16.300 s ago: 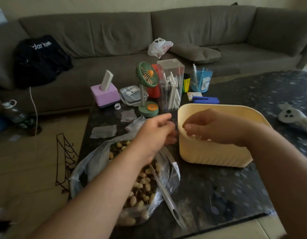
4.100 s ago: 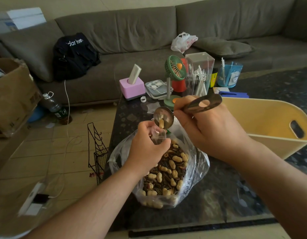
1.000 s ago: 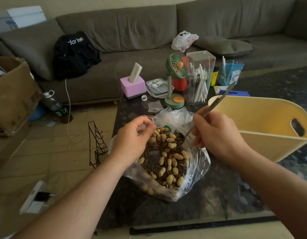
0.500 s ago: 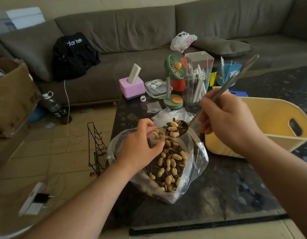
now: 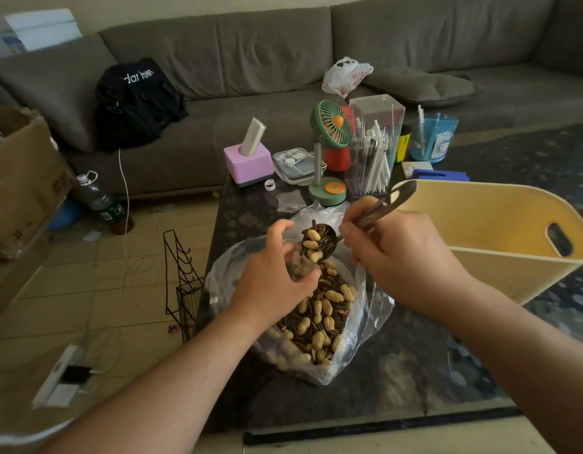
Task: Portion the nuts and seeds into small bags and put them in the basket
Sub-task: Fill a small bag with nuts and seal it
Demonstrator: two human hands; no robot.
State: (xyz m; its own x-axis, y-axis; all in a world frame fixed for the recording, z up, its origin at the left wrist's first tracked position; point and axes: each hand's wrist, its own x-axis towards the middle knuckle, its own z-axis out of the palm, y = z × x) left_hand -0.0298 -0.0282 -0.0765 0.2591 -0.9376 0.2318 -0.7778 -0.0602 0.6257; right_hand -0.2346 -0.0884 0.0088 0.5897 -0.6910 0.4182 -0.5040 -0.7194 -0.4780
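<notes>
From the head camera, the left hand [image 5: 267,276] pinches a small bag [image 5: 298,268], mostly hidden by its fingers, over the big bag of nuts and seeds [image 5: 319,309] on the tabletop [image 5: 414,371], while the right hand [image 5: 401,260] grips a loaded spoon [image 5: 319,242] beside the basket [image 5: 480,231], whose far end is cut off.

Dim, soft, even indoor daylight, brightest on the floor [image 5: 97,290] at left. Faint, diffuse shadows only. Pale sheen on the dark glossy table [image 5: 414,365] near right. Strong wide-angle bending at edges, sofa [image 5: 283,54] back curved. Slight blur at near corners; centre fairly sharp.
</notes>
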